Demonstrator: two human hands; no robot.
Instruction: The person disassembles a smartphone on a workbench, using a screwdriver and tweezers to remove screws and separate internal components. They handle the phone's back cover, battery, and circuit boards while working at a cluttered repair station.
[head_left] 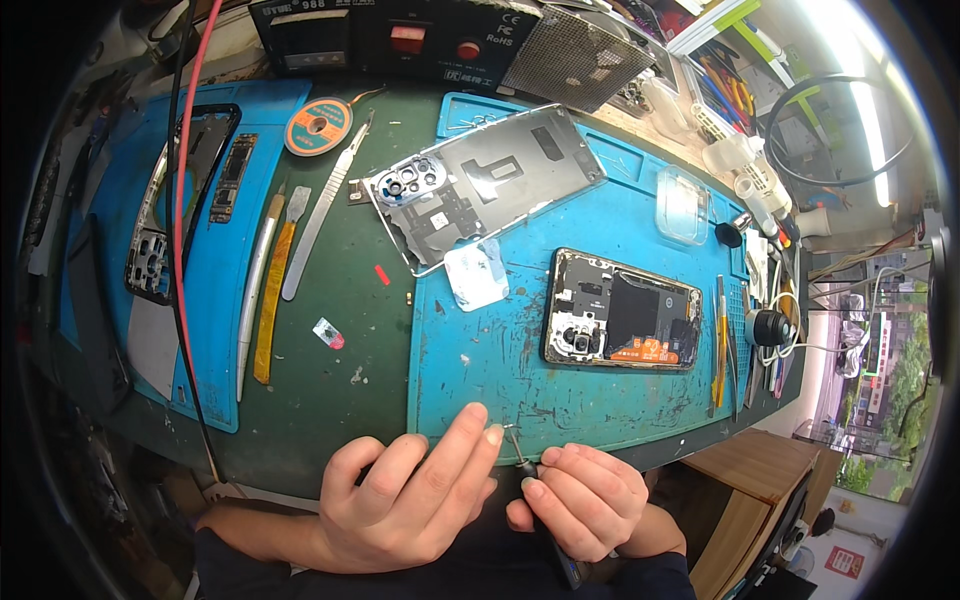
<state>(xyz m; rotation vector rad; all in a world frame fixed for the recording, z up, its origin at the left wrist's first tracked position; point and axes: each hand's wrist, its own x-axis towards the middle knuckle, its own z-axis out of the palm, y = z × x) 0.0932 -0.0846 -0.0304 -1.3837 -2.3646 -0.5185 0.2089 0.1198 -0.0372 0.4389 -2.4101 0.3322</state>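
The driver (527, 469) is at the bench's (340, 300) front edge, its handle end over the person's lap and its thin metal tip pointing up over the front edge of the blue mat (465, 375). The right hand (580, 500) has its grip clamped on the dark handle, fingers curled round it. The left hand (420, 490) has two fingers reaching out beside the tip, the thumb lower and apart from them; whether that grip pinches or touches anything there, I cannot tell. A tiny piece seems to sit at the tip, too small to make out.

The driver should be light and stiff, not slippery at the handle; the slender shaft is its delicate part. Hold is best taken on the handle, just below the shaft, leaving the tip free.

The open phone (625, 310) lies towards the mat's right edge, likely fragile inside; the removed cover (520, 195) lies near the rear edge, thin and best taken by its rim.
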